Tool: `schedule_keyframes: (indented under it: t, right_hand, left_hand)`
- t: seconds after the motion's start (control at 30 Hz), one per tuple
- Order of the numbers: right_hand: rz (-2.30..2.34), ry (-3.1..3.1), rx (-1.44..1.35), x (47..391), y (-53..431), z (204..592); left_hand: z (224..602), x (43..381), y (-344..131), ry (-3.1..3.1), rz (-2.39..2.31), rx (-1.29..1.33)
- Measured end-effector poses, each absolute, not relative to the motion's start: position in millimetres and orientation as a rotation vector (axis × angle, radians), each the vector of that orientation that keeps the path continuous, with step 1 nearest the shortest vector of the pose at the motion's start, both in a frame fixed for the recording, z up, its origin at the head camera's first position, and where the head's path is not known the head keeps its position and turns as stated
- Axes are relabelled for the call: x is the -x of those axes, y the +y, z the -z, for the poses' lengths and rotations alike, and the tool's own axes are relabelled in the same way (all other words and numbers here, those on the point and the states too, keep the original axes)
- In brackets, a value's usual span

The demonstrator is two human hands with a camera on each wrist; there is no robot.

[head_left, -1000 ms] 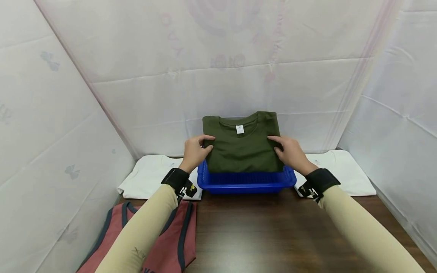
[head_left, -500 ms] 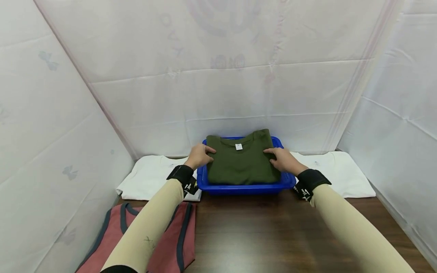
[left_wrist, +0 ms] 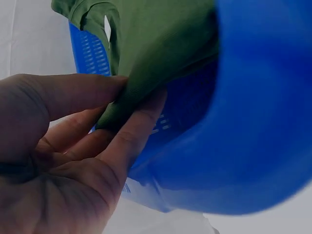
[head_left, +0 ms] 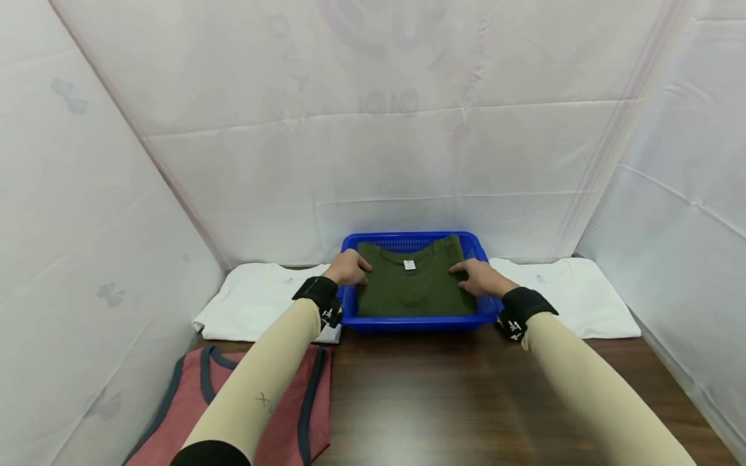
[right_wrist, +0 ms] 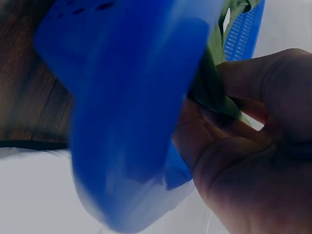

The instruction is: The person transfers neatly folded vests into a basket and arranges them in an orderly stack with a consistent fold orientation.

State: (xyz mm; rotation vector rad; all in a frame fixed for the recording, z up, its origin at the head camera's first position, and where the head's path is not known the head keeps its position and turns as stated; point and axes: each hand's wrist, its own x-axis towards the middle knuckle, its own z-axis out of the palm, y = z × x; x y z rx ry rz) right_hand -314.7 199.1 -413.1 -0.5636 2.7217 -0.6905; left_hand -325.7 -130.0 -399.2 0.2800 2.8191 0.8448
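Note:
A folded dark green T-shirt (head_left: 411,288) with a white neck label lies inside a blue plastic basket (head_left: 419,321). My left hand (head_left: 348,267) pinches the shirt's left edge; in the left wrist view the thumb lies on top of the green cloth (left_wrist: 161,44) and the fingers are beneath it. At the opposite edge my right hand (head_left: 485,279) holds the shirt the same way, and the right wrist view shows green fabric (right_wrist: 212,83) between thumb and fingers. Both hands reach in over the basket's side rims.
Folded white shirts lie on either side, one left (head_left: 256,301) and one right (head_left: 574,298) of the basket. A red sleeveless top (head_left: 291,414) with dark trim is at the front left of the brown table (head_left: 443,401). White sheets (head_left: 396,162) enclose the back and sides.
Both hands have lowered the green T-shirt from above the basket down into it. The shirt has gone from tilted up against the back to lying flatter, and the basket's back rim now shows.

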Motion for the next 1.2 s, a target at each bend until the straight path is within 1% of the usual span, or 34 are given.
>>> schedule_keyframes:
  t: [0.3,0.63,1.2]
  right_hand:
    - [0.673,2.68,0.525,311,195,409]
    - [0.658,2.699,0.516,308,192,412]
    - [0.584,2.788,0.573,308,202,408]
  left_hand:
    - [394,323,-125,2.727,-0.836,-0.257]
    - [397,322,-124,2.714,-0.769,-0.237]
    - [395,315,-125,2.801,-0.724,-0.358]
